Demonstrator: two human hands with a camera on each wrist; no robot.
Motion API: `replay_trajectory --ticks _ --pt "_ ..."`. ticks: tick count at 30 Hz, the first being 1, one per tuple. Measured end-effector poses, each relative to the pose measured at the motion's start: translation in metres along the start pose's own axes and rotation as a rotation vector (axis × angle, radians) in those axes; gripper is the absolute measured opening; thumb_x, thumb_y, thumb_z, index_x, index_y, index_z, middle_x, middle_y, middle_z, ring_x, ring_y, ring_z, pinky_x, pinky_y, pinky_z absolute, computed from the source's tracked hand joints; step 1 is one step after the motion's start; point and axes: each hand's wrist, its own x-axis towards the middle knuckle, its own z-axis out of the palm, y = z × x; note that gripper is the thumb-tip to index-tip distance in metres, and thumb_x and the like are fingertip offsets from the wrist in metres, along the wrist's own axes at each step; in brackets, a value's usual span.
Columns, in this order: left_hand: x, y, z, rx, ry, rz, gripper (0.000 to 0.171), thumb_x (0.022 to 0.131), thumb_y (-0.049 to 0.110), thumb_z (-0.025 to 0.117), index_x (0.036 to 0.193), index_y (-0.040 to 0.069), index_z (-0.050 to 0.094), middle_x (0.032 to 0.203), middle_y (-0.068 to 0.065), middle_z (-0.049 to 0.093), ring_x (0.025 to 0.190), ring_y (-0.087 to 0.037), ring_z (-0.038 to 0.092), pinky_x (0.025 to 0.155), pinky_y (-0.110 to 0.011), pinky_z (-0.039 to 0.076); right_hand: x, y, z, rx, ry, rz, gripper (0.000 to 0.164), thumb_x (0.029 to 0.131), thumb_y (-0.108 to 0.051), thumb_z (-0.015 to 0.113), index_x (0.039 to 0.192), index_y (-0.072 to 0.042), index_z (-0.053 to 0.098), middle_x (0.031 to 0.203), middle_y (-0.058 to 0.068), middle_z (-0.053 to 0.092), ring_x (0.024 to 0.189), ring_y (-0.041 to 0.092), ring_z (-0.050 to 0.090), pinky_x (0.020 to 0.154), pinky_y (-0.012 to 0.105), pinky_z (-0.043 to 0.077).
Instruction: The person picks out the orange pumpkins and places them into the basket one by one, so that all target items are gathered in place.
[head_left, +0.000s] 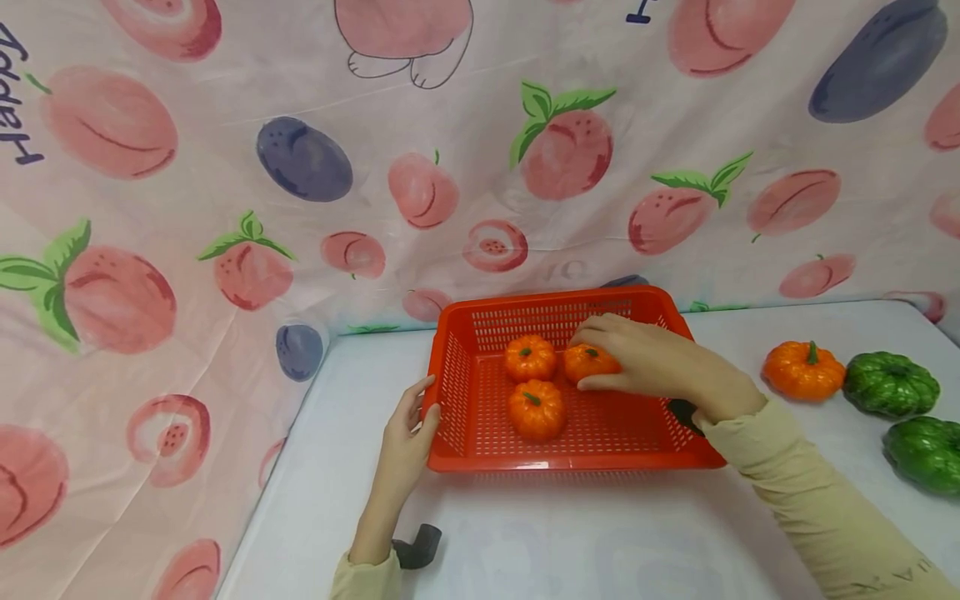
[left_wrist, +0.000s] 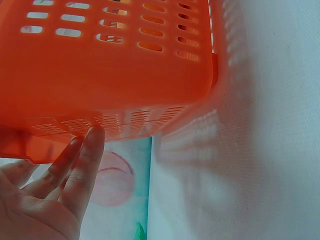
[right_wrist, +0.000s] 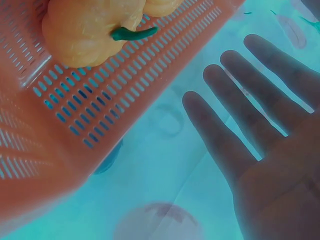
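A red plastic basket [head_left: 570, 463] with slotted walls stands on the white table. Two orange toy pumpkins, one at the back [head_left: 529, 360] and one nearer [head_left: 537, 410], sit inside it. A third orange pumpkin [head_left: 588, 363] lies beside them, partly covered by my right hand [head_left: 645, 354], which reaches over the basket's right side. In the right wrist view those fingers [right_wrist: 250, 105] look straight and spread, apart from the pumpkin [right_wrist: 90, 30]. My left hand [head_left: 405, 437] touches the basket's left side with extended fingers [left_wrist: 85, 170].
To the right of the basket are another orange pumpkin [head_left: 804, 371] and two green ones, one behind [head_left: 891, 384] and one in front [head_left: 930, 454]. A dark object [head_left: 418, 546] lies by my left wrist. Behind the table hangs a fruit-print cloth [head_left: 480, 167].
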Motion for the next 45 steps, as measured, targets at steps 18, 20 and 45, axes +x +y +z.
replay_trajectory --ticks 18,20,45 --pt "0.001 -0.001 0.003 -0.008 0.001 0.003 0.045 0.101 0.013 0.057 0.145 0.014 0.048 0.14 -0.017 0.056 0.123 -0.031 0.059 0.094 -0.042 0.055 -0.022 0.014 -0.013 -0.022 0.026 0.074 0.053 0.086 -0.042 0.075 0.125 -0.008 0.065 0.128 0.012 0.061 0.121 0.031 0.053 0.098 0.051 0.051" --pt "0.001 -0.001 0.003 -0.003 0.005 0.002 0.045 0.101 0.013 0.057 0.145 0.013 0.049 0.14 -0.017 0.056 0.124 -0.031 0.059 0.095 -0.041 0.055 -0.025 0.016 -0.014 -0.03 0.031 0.071 0.053 0.087 -0.044 0.074 0.125 -0.008 0.065 0.128 0.012 0.06 0.121 0.03 0.053 0.096 0.051 0.052" --pt "0.0 -0.001 0.0 0.013 0.012 -0.002 0.044 0.101 0.013 0.057 0.145 0.015 0.048 0.142 -0.016 0.055 0.125 -0.03 0.058 0.097 -0.045 0.053 -0.059 0.046 -0.03 -0.033 0.046 0.159 0.056 0.087 -0.04 0.075 0.129 -0.005 0.061 0.132 0.015 0.056 0.123 0.034 0.051 0.098 0.056 0.048"
